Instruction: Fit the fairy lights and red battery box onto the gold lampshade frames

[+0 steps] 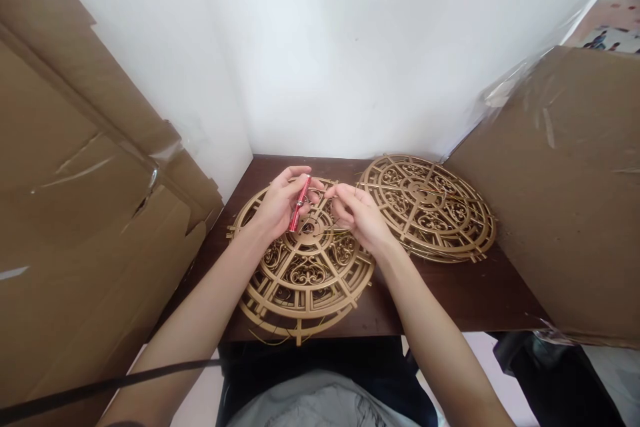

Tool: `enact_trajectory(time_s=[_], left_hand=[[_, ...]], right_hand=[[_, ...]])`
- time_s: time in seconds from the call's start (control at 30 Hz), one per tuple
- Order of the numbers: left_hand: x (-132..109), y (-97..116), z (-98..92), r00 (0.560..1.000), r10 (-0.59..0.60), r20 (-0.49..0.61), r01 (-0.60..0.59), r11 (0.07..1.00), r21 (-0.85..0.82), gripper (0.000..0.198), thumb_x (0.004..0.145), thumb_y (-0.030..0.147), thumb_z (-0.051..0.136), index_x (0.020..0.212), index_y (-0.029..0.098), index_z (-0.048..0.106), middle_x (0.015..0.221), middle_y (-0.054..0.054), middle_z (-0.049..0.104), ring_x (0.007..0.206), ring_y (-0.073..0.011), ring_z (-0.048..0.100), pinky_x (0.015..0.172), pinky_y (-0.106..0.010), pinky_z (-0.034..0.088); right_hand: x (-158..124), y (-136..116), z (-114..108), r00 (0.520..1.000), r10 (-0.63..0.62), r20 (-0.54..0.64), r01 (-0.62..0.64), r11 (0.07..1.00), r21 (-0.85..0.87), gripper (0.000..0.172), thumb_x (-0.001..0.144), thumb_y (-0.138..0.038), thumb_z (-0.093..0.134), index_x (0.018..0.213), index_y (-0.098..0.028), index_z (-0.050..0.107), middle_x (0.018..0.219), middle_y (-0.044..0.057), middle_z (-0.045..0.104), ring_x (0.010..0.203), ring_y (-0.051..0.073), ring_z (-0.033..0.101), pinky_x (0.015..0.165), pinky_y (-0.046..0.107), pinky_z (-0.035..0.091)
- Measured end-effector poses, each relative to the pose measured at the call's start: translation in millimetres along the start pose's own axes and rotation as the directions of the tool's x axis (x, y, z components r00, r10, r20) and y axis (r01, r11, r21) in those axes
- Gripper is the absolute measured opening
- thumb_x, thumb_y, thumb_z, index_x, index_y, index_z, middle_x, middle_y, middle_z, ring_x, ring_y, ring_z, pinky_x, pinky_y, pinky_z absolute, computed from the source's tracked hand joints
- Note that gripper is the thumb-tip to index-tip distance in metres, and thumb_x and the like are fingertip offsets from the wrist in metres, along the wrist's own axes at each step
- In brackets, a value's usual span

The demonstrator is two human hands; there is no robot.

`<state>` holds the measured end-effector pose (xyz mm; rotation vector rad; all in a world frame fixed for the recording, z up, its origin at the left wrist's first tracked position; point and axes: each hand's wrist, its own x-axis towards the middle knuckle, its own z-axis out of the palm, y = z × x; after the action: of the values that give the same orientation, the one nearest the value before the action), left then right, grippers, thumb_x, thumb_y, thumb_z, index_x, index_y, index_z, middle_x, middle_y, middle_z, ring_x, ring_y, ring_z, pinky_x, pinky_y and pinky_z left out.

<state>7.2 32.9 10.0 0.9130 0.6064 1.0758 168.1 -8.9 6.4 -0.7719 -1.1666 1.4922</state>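
My left hand (283,202) is closed on a slim red stick-shaped tool (300,203) with a silver band at its middle, held upright at a slant. Its exact kind does not show. To its right, my right hand (359,215) makes a pinch with thumb and forefinger; whatever thin thing may be between the tips is too small to make out. Both hands are just above a round gold openwork panel (307,273) with spokes, rings and scroll patterns. It lies on top of a similar panel, a little out of line with it. My hands hide part of its far side.
A second pile of round gold panels (425,207) lies at the right on the dark brown table (380,310). Thin gold strands lie on the pieces. Cardboard sheets (75,213) stand at the left and right, and a white wall (350,47) rises behind.
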Motion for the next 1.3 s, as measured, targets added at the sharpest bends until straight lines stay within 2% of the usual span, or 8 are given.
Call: enact_trajectory(time_s=[0.23, 0.4, 0.57, 0.7, 0.83, 1.03, 1.17, 1.3], left_hand=[[1, -3, 0.4, 0.97, 0.234, -0.072, -0.23, 0.971, 0.062, 0.022, 0.078, 0.02, 0.066, 0.094, 0.018, 0.051, 0.083, -0.003, 0.065, 0.056, -0.0061, 0.055, 0.036, -0.011, 0.031], [-1, 3, -0.4, 0.965, 0.259, -0.04, -0.251, 0.958, 0.137, 0.018, 0.077, 0.019, 0.065, 0.091, 0.018, 0.054, 0.084, -0.001, 0.063, 0.053, -0.0037, 0.046, 0.035, -0.011, 0.027], [-9, 8, 6.2, 0.974, -0.019, 0.227, -0.098, 0.866, 0.491, 0.022, 0.083, 0.031, 0.059, 0.101, 0.017, 0.059, 0.086, -0.004, 0.066, 0.044, -0.0022, 0.032, 0.036, -0.015, 0.022], [-12, 9, 10.0, 0.863, -0.324, 0.387, -0.049, 0.709, 0.703, 0.034, 0.085, 0.037, 0.055, 0.112, 0.017, 0.057, 0.092, -0.008, 0.069, 0.043, -0.0022, 0.033, 0.038, -0.017, 0.026], [-12, 7, 9.9, 0.797, -0.395, 0.457, -0.119, 0.638, 0.761, 0.029, 0.086, 0.038, 0.052, 0.096, 0.014, 0.065, 0.082, -0.006, 0.068, 0.044, -0.0027, 0.034, 0.04, -0.017, 0.028], [-10, 9, 6.1, 0.876, -0.322, 0.36, -0.032, 0.704, 0.71, 0.032, 0.088, 0.04, 0.05, 0.086, 0.013, 0.065, 0.058, 0.003, 0.047, 0.04, -0.0028, 0.031, 0.036, -0.016, 0.022], [-9, 9, 2.3, 0.928, -0.252, 0.273, 0.02, 0.767, 0.641, 0.033, 0.087, 0.043, 0.051, 0.089, 0.014, 0.065, 0.056, 0.005, 0.037, 0.041, -0.0033, 0.027, 0.036, -0.016, 0.02], [-8, 5, -0.6, 0.963, -0.186, 0.194, 0.037, 0.808, 0.588, 0.031, 0.087, 0.043, 0.051, 0.089, 0.016, 0.065, 0.056, 0.005, 0.036, 0.043, -0.0035, 0.026, 0.036, -0.016, 0.019]], right_hand=[[1, -1, -6, 0.999, -0.036, -0.018, 0.038, 0.985, 0.171, 0.042, 0.088, -0.054, 0.051, 0.064, -0.02, 0.051, 0.043, -0.009, 0.03, 0.037, 0.006, 0.02, 0.036, 0.017, 0.017], [1, -5, -6, 1.0, -0.008, 0.007, 0.005, 0.957, 0.291, 0.049, 0.093, -0.053, 0.042, 0.057, -0.018, 0.044, 0.044, -0.007, 0.031, 0.037, 0.005, 0.022, 0.034, 0.015, 0.019], [3, -8, -6, 1.0, 0.004, -0.011, 0.0, 0.931, 0.365, 0.051, 0.095, -0.052, 0.037, 0.056, -0.019, 0.041, 0.044, -0.007, 0.034, 0.035, 0.005, 0.026, 0.033, 0.014, 0.023], [3, -9, -9, 0.996, -0.076, -0.05, 0.09, 0.894, 0.439, 0.049, 0.095, -0.049, 0.04, 0.057, -0.019, 0.04, 0.044, -0.007, 0.034, 0.034, 0.005, 0.028, 0.032, 0.014, 0.024], [5, -9, -12, 0.993, -0.064, -0.099, 0.101, 0.894, 0.436, 0.048, 0.094, -0.05, 0.043, 0.057, -0.019, 0.04, 0.045, -0.007, 0.034, 0.035, 0.005, 0.031, 0.033, 0.013, 0.026], [6, -7, -12, 0.973, -0.102, -0.209, 0.171, 0.922, 0.348, 0.044, 0.092, -0.049, 0.046, 0.059, -0.019, 0.043, 0.047, -0.007, 0.039, 0.038, 0.005, 0.038, 0.036, 0.015, 0.033], [4, -5, -12, 0.888, -0.263, -0.376, 0.318, 0.944, 0.091, 0.032, 0.09, -0.047, 0.049, 0.073, -0.02, 0.052, 0.062, -0.002, 0.057, 0.049, 0.008, 0.054, 0.039, 0.017, 0.039], [5, -1, -12, 0.829, -0.356, -0.432, 0.292, 0.933, -0.209, 0.021, 0.088, -0.042, 0.052, 0.092, -0.021, 0.054, 0.082, 0.002, 0.066, 0.061, 0.011, 0.062, 0.042, 0.018, 0.043]])
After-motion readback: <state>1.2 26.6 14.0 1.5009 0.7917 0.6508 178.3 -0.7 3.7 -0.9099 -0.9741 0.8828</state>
